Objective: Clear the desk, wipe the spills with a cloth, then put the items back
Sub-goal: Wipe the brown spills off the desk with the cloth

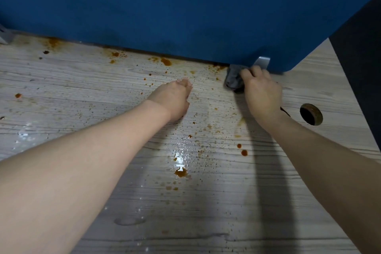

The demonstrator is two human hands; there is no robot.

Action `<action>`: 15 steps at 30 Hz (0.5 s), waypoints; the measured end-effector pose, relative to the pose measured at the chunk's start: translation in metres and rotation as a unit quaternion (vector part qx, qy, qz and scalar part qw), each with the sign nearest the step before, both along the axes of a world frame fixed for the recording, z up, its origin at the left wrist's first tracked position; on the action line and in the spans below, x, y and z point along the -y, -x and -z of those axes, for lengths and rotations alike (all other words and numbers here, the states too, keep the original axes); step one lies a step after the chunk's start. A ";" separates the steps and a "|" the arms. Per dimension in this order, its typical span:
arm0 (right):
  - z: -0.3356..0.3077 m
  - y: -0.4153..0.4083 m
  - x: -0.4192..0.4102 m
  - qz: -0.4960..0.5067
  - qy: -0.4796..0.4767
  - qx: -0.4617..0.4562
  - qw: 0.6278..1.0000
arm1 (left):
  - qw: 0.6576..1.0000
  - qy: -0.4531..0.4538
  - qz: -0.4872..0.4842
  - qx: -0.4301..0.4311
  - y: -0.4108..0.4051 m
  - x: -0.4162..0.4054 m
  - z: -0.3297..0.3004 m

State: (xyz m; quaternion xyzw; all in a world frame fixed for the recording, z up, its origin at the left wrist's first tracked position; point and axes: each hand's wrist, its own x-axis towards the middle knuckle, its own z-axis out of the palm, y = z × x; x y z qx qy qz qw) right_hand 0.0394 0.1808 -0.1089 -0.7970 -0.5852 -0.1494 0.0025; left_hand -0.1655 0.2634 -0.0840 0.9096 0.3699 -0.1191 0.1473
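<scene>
Your right hand [261,94] grips the cloth [234,80], fingers curled over it; it is a small grey wad, bunched and dark underneath, pressed to the desk [82,93] at the back edge, just under the blue panel [185,6] and beside a metal bracket [261,62]. Your left hand [173,99] rests on the desk with fingers loosely curled, holding nothing. Brown spills [181,172] dot the pale wood grain: drops and fine specks between your arms, smears along the back edge, and clear wet patches. A round cable hole [311,114] sits right of your right wrist.
</scene>
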 end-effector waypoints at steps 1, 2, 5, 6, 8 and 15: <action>-0.001 0.003 0.000 0.000 -0.015 0.006 1.000 | 1.000 0.001 -0.001 0.002 0.000 0.000 0.000; -0.001 0.006 -0.002 0.000 -0.027 0.006 1.000 | 1.000 0.001 -0.002 0.005 0.000 -0.001 0.000; 0.000 0.012 -0.023 0.021 0.002 -0.001 1.000 | 1.000 0.006 -0.003 0.005 0.001 -0.002 0.001; -0.001 0.016 -0.029 0.025 0.006 -0.001 1.000 | 1.000 0.006 -0.004 0.005 0.001 -0.002 0.001; -0.006 0.024 -0.038 0.019 0.005 -0.003 1.000 | 1.000 0.005 -0.006 0.004 0.000 -0.002 0.000; -0.003 -0.001 -0.010 -0.004 0.035 -0.001 0.999 | 1.000 0.005 -0.007 -0.004 -0.001 0.001 -0.003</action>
